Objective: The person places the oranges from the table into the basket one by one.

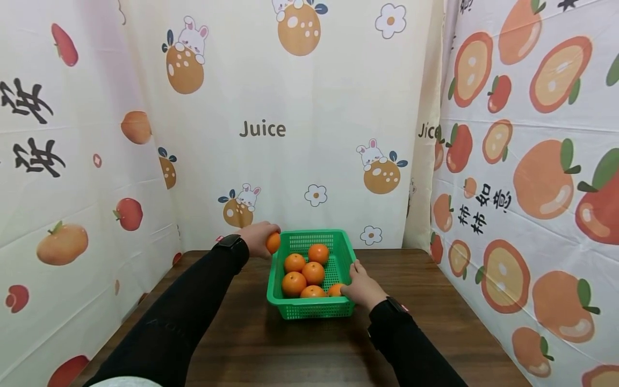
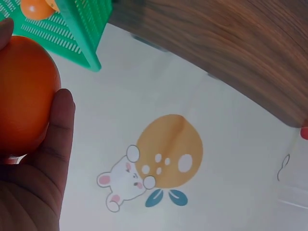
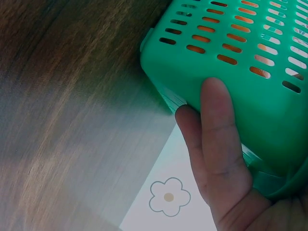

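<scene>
Holding an orange (image 1: pixel 273 243) just beside the far left corner of the green basket (image 1: pixel 309 310), the left hand (image 1: pixel 256 236) curls its fingers round the fruit. The right hand (image 1: pixel 361 287) rests on the basket's near right rim, fingers against the wall. Six more oranges (image 1: pixel 313 272) lie inside, on the wooden table (image 1: pixel 242 344).
</scene>
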`<state>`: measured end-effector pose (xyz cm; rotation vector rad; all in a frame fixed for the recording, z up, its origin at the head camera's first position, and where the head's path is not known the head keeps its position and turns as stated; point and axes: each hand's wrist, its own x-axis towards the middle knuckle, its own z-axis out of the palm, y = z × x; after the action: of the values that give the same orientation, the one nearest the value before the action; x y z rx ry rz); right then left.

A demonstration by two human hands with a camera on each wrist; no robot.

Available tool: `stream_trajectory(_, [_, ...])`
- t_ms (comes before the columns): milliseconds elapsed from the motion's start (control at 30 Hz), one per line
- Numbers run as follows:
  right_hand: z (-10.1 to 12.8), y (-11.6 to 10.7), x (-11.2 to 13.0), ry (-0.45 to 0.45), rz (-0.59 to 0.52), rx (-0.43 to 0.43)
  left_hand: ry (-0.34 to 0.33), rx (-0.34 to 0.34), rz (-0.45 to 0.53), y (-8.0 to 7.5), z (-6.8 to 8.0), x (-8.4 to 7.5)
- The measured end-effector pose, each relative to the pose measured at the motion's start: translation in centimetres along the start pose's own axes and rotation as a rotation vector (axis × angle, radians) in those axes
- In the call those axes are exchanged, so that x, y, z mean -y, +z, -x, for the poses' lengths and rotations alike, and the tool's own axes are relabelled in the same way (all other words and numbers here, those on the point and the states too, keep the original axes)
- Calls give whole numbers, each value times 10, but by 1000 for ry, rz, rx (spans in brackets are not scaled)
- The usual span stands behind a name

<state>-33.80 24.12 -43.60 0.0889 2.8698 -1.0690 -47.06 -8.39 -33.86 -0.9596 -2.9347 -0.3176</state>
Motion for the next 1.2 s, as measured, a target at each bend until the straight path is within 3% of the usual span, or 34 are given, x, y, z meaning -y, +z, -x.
stream_trajectory(533, [-2, -1, 1, -1, 6, 7, 31, -7, -24, 9, -8, -6])
stream_trajectory(1200, [-2, 1, 0, -12, 25, -1, 26, 6, 98, 24, -12, -20])
